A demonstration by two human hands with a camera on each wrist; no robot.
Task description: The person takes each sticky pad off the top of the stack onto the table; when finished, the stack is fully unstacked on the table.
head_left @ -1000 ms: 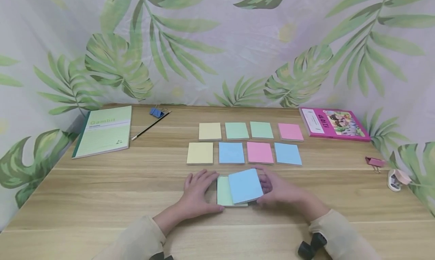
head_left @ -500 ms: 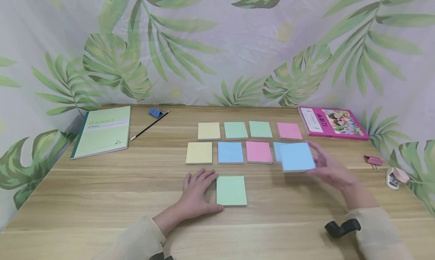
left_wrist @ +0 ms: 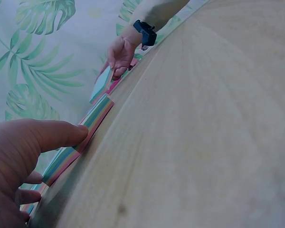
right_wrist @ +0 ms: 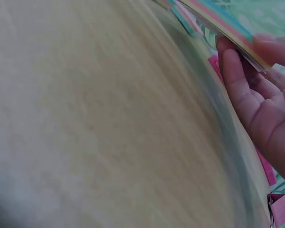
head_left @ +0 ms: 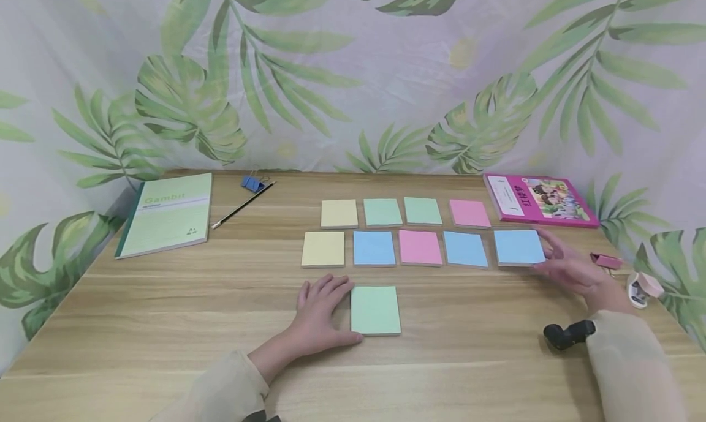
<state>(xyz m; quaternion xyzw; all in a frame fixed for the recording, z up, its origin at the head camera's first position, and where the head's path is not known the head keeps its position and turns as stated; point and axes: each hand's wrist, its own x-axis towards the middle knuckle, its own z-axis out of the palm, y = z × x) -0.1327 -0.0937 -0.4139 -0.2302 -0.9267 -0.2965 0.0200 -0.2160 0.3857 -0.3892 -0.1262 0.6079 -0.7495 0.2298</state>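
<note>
My right hand point(head_left: 576, 275) pinches a blue-topped sticky note pad point(head_left: 518, 247) by its right edge, at the right end of the nearer row. In the right wrist view this pad point(right_wrist: 228, 29) shows blue, pink and yellow layers, with the thumb above and fingers below. My left hand point(head_left: 317, 321) rests on the table, fingers spread, beside a green-topped sticky note pad point(head_left: 376, 310). Its thumb touches the near-left corner and a fingertip is right at the far-left corner. The left wrist view shows the thumb against the pad's point(left_wrist: 96, 116) striped side.
Behind, two rows hold yellow point(head_left: 323, 248), blue point(head_left: 374, 248), pink point(head_left: 420, 247) and green point(head_left: 383, 212) pads. A notebook point(head_left: 165, 214), pencil point(head_left: 242, 205) and blue binder clip point(head_left: 252, 184) lie left. A pink book point(head_left: 543, 198), pink clip point(head_left: 607, 261) and white-pink object point(head_left: 640, 290) lie right.
My right hand has lifted the blue pad off the green one and carried it right, past the other blue pad to the row's end. My left hand has stayed in place.
</note>
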